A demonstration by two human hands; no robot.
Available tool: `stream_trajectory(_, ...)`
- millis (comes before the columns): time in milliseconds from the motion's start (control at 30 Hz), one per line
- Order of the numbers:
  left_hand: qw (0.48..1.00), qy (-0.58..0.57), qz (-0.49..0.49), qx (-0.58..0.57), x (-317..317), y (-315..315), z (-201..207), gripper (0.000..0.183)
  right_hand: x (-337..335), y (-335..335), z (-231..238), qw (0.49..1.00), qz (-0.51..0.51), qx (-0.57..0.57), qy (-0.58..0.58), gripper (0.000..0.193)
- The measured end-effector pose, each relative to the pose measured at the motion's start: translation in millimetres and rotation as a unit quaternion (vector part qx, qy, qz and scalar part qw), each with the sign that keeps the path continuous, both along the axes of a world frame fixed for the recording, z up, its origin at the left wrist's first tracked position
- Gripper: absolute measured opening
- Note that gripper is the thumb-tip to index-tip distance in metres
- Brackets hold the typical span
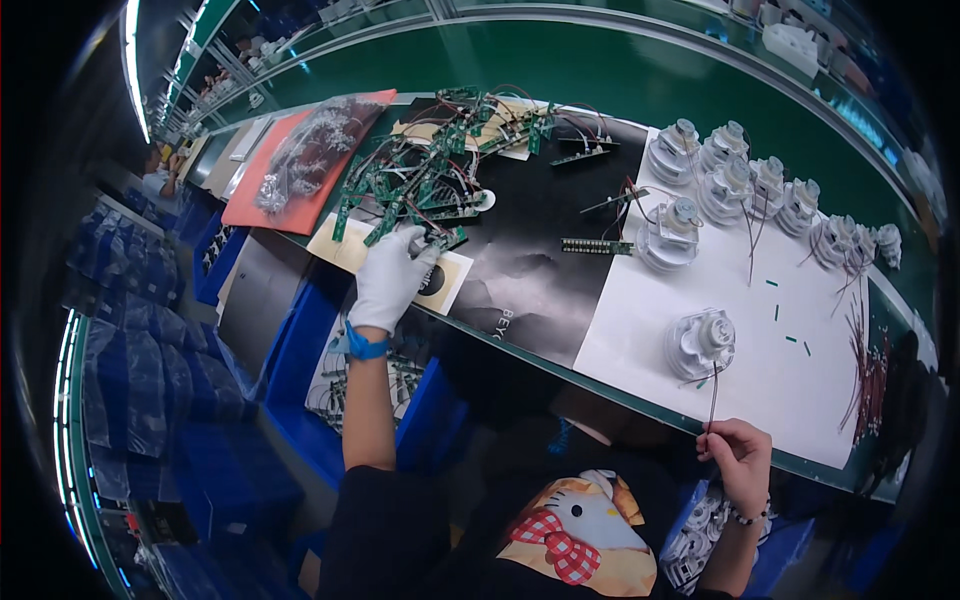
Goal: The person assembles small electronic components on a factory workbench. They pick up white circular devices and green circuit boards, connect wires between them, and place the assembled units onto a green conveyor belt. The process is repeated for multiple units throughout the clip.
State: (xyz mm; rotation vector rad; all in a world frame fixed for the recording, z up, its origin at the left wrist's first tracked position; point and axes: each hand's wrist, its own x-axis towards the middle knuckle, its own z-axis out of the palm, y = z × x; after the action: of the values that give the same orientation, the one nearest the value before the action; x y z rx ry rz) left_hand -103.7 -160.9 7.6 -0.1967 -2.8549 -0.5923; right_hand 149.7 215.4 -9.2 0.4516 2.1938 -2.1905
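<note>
My left hand (pixel 388 277), in a white glove with a blue wristband, is at the near edge of a tangled pile of green circuit boards (pixel 430 182) with thin wires. Its fingers close on the end of one small circuit board (pixel 453 239). Bare and pinched, my right hand (pixel 738 462) holds thin dark red wires (pixel 713 400) at the table's front edge. These wires run up to a round white plastic housing (pixel 703 342) that stands upright on a white sheet. Part of the held board is hidden by the gloved fingers.
Several similar white housings (pixel 726 188) stand at the back right. A bundle of red wires (pixel 868 385) lies at the far right, and small green strips are scattered on the white sheet (pixel 640 350). A clear bag of parts (pixel 312 160) rests left. Blue bins (pixel 290 420) sit below the table.
</note>
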Motion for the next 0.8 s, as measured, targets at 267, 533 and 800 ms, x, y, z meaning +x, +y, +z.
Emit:
stream_trajectory(267,0.953,-0.247,-0.094,0.148,-10,16,14,0.029,-5,3,10,0.993,0.052,-0.081,-0.060,0.005)
stream_trajectory(533,0.887,-0.365,-0.123,0.255,13,52,12,0.033,-14,-10,8,0.978,0.046,-0.202,-0.031,0.007)
stream_trajectory(800,0.971,-0.202,-0.129,0.009,37,71,36,0.039,-15,-14,6,0.964,0.044,-0.259,-0.040,0.006)
